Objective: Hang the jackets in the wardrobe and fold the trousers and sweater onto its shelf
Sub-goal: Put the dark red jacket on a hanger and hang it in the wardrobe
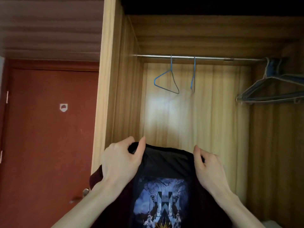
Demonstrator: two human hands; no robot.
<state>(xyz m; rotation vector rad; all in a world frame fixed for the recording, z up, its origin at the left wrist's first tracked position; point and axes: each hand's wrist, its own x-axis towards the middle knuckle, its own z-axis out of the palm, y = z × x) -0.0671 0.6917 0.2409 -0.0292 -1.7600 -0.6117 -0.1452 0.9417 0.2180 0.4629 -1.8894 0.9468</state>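
Observation:
A black garment [166,163] with a blue printed picture on it hangs in front of me, held up by its top edge before the open wooden wardrobe [125,79]. My left hand [121,159] grips the top left corner with thumb and curled fingers. My right hand [208,165] pinches the top right corner. Above, a metal rail [213,58] crosses the wardrobe, and two empty blue wire hangers [166,81] hang from it near the middle. The lower part of the garment runs out of view at the bottom edge.
Several grey wire hangers [269,91] hang bunched at the rail's right end, against the right wall. A red door [47,137] with a metal handle [82,195] stands to the left of the wardrobe. A dark red cloth [97,178] shows behind my left wrist.

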